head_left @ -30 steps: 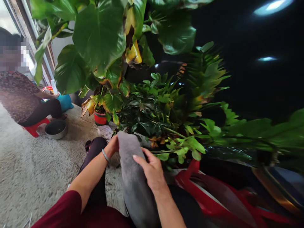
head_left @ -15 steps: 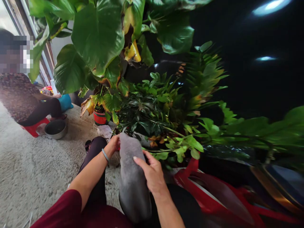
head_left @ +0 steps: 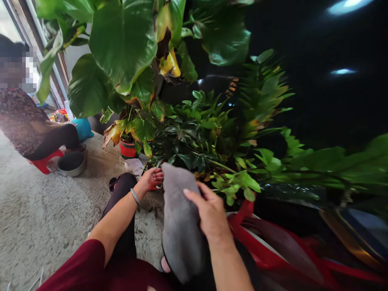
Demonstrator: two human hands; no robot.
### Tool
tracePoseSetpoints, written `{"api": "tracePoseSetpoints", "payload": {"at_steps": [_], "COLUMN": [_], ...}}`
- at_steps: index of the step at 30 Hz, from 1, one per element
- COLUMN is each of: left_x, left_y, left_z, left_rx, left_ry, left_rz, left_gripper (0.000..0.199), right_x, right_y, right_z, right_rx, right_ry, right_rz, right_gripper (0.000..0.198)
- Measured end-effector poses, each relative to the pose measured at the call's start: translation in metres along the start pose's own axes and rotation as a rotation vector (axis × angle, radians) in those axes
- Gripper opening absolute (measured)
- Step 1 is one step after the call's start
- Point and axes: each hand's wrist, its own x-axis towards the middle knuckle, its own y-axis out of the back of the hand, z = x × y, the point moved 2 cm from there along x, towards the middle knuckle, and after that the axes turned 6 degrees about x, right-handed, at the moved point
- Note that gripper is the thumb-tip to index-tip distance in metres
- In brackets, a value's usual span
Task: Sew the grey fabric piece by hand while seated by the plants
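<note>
A long, soft-looking grey cloth [head_left: 182, 222] is held up, stretched from a broad far end to a narrower, rounded near end; it is seen just left of the red bag [head_left: 257, 246].

A rough gray concrete floor [head_left: 45, 218] bears a red stool [head_left: 44, 164] at far left, a round gray basin [head_left: 72, 165] just beside it and, farther right, a red pot [head_left: 127, 150] with a dark band. A pale, patterned sheet [head_left: 135, 166] lies near the pot; thin whitish strips [head_left: 41, 277] lie at lower left.
</note>
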Motion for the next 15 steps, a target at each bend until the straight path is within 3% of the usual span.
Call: {"api": "tracePoseSetpoints", "payload": {"at_steps": [2,4,6,8,10,11,13,15], "left_x": [-0.005,-0.012,-0.019,-0.024,-0.026,-0.026,-0.025,-0.023], "left_y": [-0.007,-0.016,-0.021,-0.022,-0.021,-0.02,-0.019,-0.02], "left_z": [0.005,0.011,0.017,0.022,0.026,0.028,0.029,0.028], "left_rx": [-0.021,-0.077,-0.138,-0.172,-0.184,-0.188,-0.183,-0.153], "left_ry": [-0.005,-0.026,-0.05,-0.061,-0.046,-0.04,-0.043,-0.054], "left_rz": [-0.039,-0.127,-0.184,-0.175,-0.152,-0.149,-0.151,-0.151], "left_gripper": [0.032,0.044,0.052,0.055,0.054,0.053,0.053,0.055], "right_x": [0.013,0.017,0.011,-0.004,-0.018,-0.021,-0.017,0.0], "right_y": [-0.003,-0.012,-0.025,-0.032,-0.027,-0.02,-0.004,0.005], "right_z": [-0.022,-0.033,-0.028,-0.013,0.002,0.005,0.002,-0.011], "right_rx": [0.067,0.08,-0.007,-0.145,-0.226,-0.232,-0.203,-0.151], "right_ry": [0.157,0.282,0.296,0.211,0.102,0.053,0.005,0.065], "right_rz": [0.17,0.211,0.075,-0.16,-0.314,-0.323,-0.209,-0.03], "right_gripper": [0.034,0.032,0.03,0.028,0.028,0.029,0.032,0.037]}}
